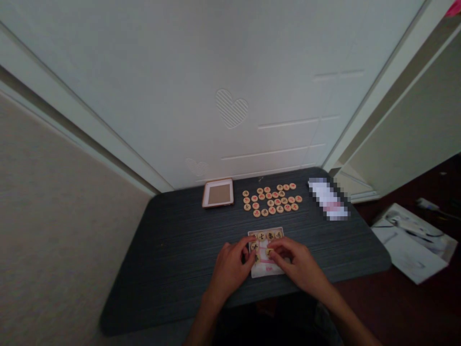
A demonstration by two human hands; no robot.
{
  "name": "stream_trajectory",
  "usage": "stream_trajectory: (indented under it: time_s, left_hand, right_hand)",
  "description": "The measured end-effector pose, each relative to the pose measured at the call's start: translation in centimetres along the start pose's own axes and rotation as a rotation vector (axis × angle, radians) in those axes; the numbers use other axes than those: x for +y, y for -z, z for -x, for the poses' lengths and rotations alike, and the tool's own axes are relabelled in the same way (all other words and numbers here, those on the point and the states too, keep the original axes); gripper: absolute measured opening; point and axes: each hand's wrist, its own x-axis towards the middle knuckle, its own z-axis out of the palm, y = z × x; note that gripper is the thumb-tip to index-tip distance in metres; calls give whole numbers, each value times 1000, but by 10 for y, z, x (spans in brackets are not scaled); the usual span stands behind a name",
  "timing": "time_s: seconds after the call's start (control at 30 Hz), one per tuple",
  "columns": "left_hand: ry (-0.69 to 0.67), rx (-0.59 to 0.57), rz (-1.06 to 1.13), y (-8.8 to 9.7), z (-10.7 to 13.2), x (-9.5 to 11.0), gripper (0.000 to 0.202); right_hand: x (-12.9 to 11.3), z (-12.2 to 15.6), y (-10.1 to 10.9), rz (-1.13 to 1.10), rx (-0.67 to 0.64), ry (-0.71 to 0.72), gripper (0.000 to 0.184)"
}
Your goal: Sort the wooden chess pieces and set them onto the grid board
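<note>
A shallow box [273, 270] with a white and pink bottom lies near the table's front edge. Chinese chess pieces [270, 236] with dark characters line its far side, and a few more run down its left side. Over the left rim is my left hand [232, 262], its index finger and thumb apart around the pieces [254, 246] there. My right hand [293, 259] reaches over the box from the right and pinches one Chinese chess piece [269, 252] between thumb and fingers. Part of the box's right side is hidden under that hand.
Several loose Chinese chess pieces [272, 210], red and dark, lie in rough rows on the dark table [173, 250]. A box lid [205, 197] sits at the back, left of them. A blurred-out item [326, 197] lies at the right. White panels [162, 96] rise behind the table.
</note>
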Motion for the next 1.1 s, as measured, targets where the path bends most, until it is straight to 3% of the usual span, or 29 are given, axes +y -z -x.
stream_trajectory:
  time_s: [0.37,1.1]
  left_hand:
    - [-4,42,5,-2,3,0,28]
    - [6,55,-18,-4,8,-3,30]
  right_hand:
    - [-11,-2,-18,111,-159,-30,7]
    - [-7,-7,-33,245,-151,-50,11]
